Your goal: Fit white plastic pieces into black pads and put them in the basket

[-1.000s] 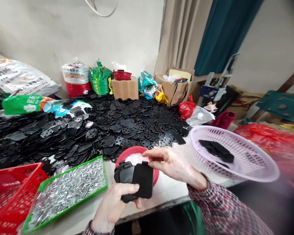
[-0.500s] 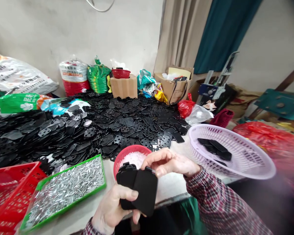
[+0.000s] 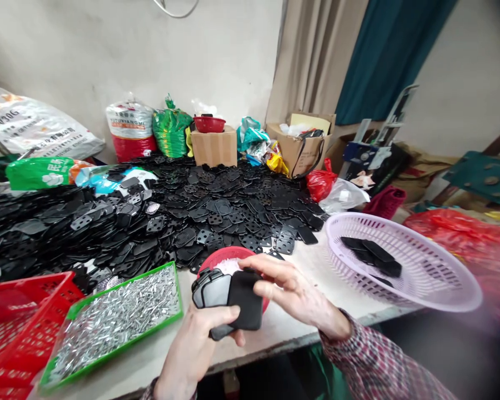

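Note:
My left hand [image 3: 191, 339] is closed around a fanned stack of flat black plates [image 3: 246, 303], thumb across the front. One plate [image 3: 216, 291] behind the front one shines grey in the light. My right hand [image 3: 294, 286] has its thumb and fingers at the upper right edge of the front plate; its fingertips are partly hidden. Just behind the plates stands a red bowl [image 3: 206, 257] holding small whitish pieces. To the left, a green-rimmed tray [image 3: 120, 347] holds many small silver metal pins [image 3: 116, 316].
A large heap of black plates [image 3: 216, 205] spreads over the table. On the right is a lilac basket [image 3: 445, 278] with several black plates. A red crate [image 3: 20, 316] sits at the left. Bags and cardboard boxes [image 3: 214, 147] line the wall.
The plates have tilted back and shifted slightly up, and one now catches the light. My right hand's fingers have spread and moved along the front plate's upper edge. The view has turned slightly left.

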Action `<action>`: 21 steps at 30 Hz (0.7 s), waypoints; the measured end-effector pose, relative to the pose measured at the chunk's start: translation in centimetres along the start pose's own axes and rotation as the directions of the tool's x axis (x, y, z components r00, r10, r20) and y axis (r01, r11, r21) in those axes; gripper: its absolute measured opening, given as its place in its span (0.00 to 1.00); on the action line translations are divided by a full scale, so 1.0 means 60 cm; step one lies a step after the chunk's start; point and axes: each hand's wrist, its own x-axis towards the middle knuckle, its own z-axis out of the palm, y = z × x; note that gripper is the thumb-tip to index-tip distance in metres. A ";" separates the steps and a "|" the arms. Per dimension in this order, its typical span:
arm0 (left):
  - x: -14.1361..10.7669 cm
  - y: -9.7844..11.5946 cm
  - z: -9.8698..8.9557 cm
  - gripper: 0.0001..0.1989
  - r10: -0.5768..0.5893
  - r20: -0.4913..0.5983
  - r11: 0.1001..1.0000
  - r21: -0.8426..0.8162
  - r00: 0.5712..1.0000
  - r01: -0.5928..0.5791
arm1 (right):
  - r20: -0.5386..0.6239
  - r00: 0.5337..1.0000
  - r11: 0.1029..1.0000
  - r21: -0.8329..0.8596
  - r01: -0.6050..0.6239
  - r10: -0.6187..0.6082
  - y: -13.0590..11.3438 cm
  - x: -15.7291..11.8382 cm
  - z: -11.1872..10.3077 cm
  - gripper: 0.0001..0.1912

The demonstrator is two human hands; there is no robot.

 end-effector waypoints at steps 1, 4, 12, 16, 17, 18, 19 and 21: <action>0.002 0.001 0.004 0.06 0.043 -0.008 0.999 0.026 0.999 -0.043 | -0.017 1.000 0.999 -0.051 -0.005 0.004 -0.001 0.000 0.005 0.21; 0.005 -0.004 0.012 0.06 0.088 -0.025 0.993 0.085 0.996 -0.086 | -0.114 0.992 0.990 -0.120 -0.071 0.057 0.001 0.000 0.024 0.17; 0.007 -0.020 0.013 0.05 0.084 -0.069 0.996 0.028 0.994 -0.083 | -0.240 0.968 0.957 -0.290 -0.001 -0.072 0.041 -0.010 0.050 0.11; 0.012 -0.022 0.019 0.05 0.042 -0.065 0.998 -0.039 0.997 -0.045 | -0.227 0.966 0.985 -0.082 -0.149 0.128 0.049 -0.012 0.043 0.16; 0.014 -0.023 0.021 0.05 0.039 -0.058 0.998 -0.037 0.998 -0.041 | -0.199 0.963 0.980 -0.037 -0.194 0.183 0.047 -0.013 0.042 0.15; 0.015 -0.024 0.024 0.05 0.046 -0.054 0.998 -0.033 0.997 -0.048 | -0.177 0.960 0.975 -0.010 -0.222 0.217 0.045 -0.013 0.042 0.15; 0.018 -0.026 0.026 0.05 0.056 -0.052 0.998 -0.034 0.997 -0.057 | -0.162 0.960 0.973 0.006 -0.232 0.230 0.043 -0.014 0.041 0.15; 0.021 -0.029 0.028 0.07 0.050 -0.046 0.997 -0.063 0.998 -0.053 | -0.192 0.958 0.977 0.020 -0.211 0.211 0.040 -0.019 0.031 0.15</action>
